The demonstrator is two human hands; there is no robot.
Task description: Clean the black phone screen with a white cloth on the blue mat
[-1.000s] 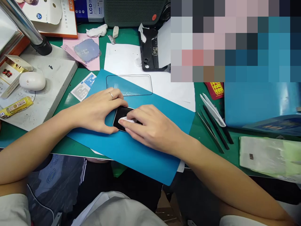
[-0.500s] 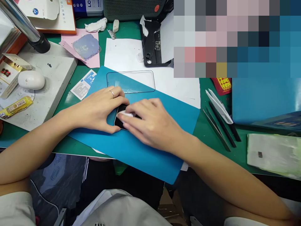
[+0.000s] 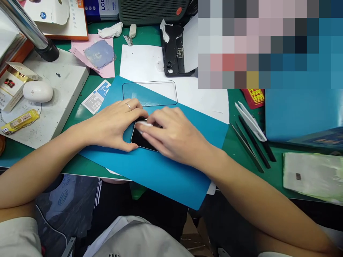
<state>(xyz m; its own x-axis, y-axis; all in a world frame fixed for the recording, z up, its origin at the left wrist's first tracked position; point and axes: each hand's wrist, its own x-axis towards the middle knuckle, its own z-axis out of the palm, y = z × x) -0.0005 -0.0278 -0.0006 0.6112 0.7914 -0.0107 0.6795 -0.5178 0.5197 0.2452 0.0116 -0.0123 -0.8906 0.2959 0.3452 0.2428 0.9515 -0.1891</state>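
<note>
A phone with a dark screen lies on a blue mat, partly hidden by both hands. My left hand braces its left end, with the thumb at the near edge and the fingers at the far edge. Pinched in my right hand, a small white wipe presses against the screen. Behind the hands, a clear screen protector with a black border lies across the blue mat and a white sheet. A wipe packet rests beside the mat's left corner.
At right lie several tweezers and a white-and-black tool, near a flat pale packet. A lamp post, earbud case and yellow lighter occupy the left. A black phone case and a speaker stand behind.
My right hand has moved slightly away from me over the screen with the wipe, showing more of the phone's near side. My left hand keeps its hold.
</note>
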